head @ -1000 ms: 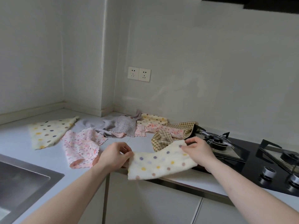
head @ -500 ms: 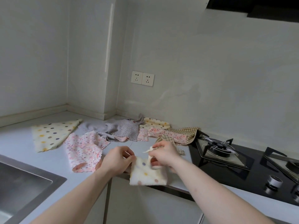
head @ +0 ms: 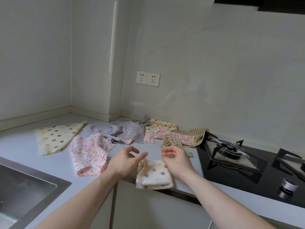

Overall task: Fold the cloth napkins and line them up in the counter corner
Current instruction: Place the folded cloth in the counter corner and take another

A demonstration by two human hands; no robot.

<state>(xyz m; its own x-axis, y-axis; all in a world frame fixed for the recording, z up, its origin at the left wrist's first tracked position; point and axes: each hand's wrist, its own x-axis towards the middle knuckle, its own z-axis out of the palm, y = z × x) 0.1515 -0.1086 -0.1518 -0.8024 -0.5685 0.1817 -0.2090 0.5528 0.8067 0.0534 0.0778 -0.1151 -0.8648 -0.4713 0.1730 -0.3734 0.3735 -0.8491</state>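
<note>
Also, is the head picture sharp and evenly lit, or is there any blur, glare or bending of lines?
Head view: soft, even daylight with faint shadows only; a pale vertical glare streak on the wall column; the counter edge and walls bow from the wide-angle lens; the left hand and right hand look slightly soft, the folded dotted napkin is reasonably clear.
</note>
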